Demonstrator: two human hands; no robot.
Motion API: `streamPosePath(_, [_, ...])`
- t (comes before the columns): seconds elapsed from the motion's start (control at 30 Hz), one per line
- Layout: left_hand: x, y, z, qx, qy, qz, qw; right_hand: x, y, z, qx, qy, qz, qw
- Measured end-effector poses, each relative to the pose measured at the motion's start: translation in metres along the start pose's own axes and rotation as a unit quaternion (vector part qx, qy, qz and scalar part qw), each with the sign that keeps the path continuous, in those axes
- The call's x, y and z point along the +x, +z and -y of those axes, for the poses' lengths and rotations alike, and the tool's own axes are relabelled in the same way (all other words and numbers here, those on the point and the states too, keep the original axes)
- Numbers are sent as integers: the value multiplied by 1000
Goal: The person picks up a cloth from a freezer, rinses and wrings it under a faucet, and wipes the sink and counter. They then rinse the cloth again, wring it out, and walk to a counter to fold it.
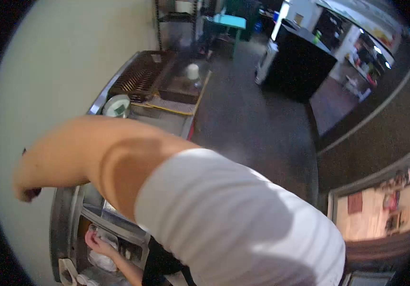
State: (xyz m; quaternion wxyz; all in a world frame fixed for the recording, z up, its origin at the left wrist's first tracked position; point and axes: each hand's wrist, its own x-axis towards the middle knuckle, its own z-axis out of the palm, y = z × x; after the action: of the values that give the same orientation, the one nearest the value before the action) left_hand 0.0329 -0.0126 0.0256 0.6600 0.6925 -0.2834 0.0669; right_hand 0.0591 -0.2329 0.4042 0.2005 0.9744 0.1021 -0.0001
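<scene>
My right arm in a white sleeve reaches across the view to the left. My right hand [26, 183] is blurred near the wall, bent downward, with a small dark patch at its fingers; any held item is unclear. Low on the left, my left hand [95, 241] has curled fingers over an open compartment of the metal counter [114, 227]. Clear plastic [103, 261] lies against and below that hand; what its fingers hold is too small to tell.
Beyond my arm, the counter bears a round bowl [117, 106], a dark slatted rack [138, 76] and a brown tray [180, 86] with a white cup [193, 71]. A shelf [176, 19], a turquoise table [230, 21] and a black cabinet [298, 62] stand farther off.
</scene>
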Motion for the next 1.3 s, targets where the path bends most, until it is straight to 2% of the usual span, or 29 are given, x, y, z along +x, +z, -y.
streamPosePath(0.07, [-5, 48, 19, 27, 23, -6, 999, -25, -5, -34, 11, 10, -24, 1000])
streamPosePath(0.1, [-4, 69, 9, 55, 50, 12, 997, -43, -4, -50, 25, 19, -33, 999])
streamPosePath(0.17, [-10, 113, -17, 9, 64, 8, 998, -67, 2, -93, 55, 34, -42, 997])
streamPosePath(0.2, [-13, 123, -13, 66, 79, 20, 994, -86, 7, -110, 76, 47, -37, 995])
streamPosePath(0.23, [-17, 126, -4, 106, 53, 65, 991, -94, 22, -132, 99, 58, -20, 993])
streamPosePath(0.27, [-23, 138, -12, 7, -61, 75, 995, -92, 35, -146, 123, 59, -9, 991])
streamPosePath(0.3, [-34, 143, -15, -13, -129, 71, 989, -102, 51, -165, 153, 75, 11, 985])
streamPosePath(0.33, [-43, 152, -13, -15, -106, 59, 992, -111, 75, -182, 185, 87, 35, 978])
streamPosePath(0.4, [-55, 160, -8, 7, -213, 102, 972, -123, 134, -211, 252, 116, 105, 955])
streamPosePath(0.47, [-46, 181, -40, 89, -232, 120, 961, -121, 220, -233, 321, 140, 157, 923])
streamPosePath(0.5, [-44, 191, -57, 61, -246, 110, 961, -123, 267, -233, 315, 78, 180, 929])
streamPosePath(0.53, [-32, 205, -67, 33, -261, 105, 959, -122, 296, -224, 342, 61, 237, 907])
streamPosePath(0.6, [-14, 232, -61, 80, -64, 167, 981, -121, 378, -189, 429, 100, 226, 869])
streamPosePath(0.63, [-8, 247, -65, 83, -54, 197, 975, -116, 411, -167, 491, 89, 239, 833])
streamPosePath(0.67, [-1, 262, -67, 86, -40, 231, 968, -114, 412, -140, 503, 124, 243, 820])
streamPosePath(0.73, [-17, 287, -64, 141, -110, 277, 944, -89, 507, -87, 627, 113, 139, 758])
streamPosePath(0.77, [-20, 293, -56, 142, -117, 275, 944, -77, 519, -68, 623, 106, 119, 766])
streamPosePath(0.8, [-25, 297, -48, 66, -166, 297, 938, -65, 530, -49, 619, 99, 99, 773])
streamPosePath(0.83, [-27, 299, -42, -10, -211, 316, 925, -59, 510, -31, 700, 138, 54, 699])
streamPosePath(0.87, [-32, 299, -42, 6, -161, 271, 949, -55, 495, -17, 772, 178, 10, 610])
streamPosePath(0.9, [-36, 292, -33, 8, -171, 272, 947, -50, 495, -8, 776, 179, 18, 605])
streamPosePath(0.97, [-44, 274, -12, -173, -232, 264, 920, -39, 491, 8, 626, 185, -102, 751])
streamPosePath(1.03, [-35, 245, -15, -140, -219, 296, 919, -21, 486, 21, 632, 196, -73, 746])
streamPosePath(1.1, [-28, 219, -25, -109, -208, 329, 915, -12, 462, 16, 402, 187, -10, 896])
streamPosePath(1.13, [-23, 210, -28, -81, -179, 334, 922, -7, 455, 17, 396, 200, 43, 895])
streamPosePath(1.17, [-19, 203, -27, -53, -146, 339, 928, -5, 455, 19, 399, 203, 44, 893])
streamPosePath(1.23, [-24, 196, -19, -36, -119, 317, 940, -12, 459, 23, 392, 194, -36, 899])
streamPosePath(1.27, [-29, 196, -16, -19, -89, 290, 953, -25, 473, 30, 462, 166, -134, 861])
streamPosePath(1.3, [-33, 197, -13, -22, -93, 290, 952, -41, 468, 43, 590, 201, -138, 770])
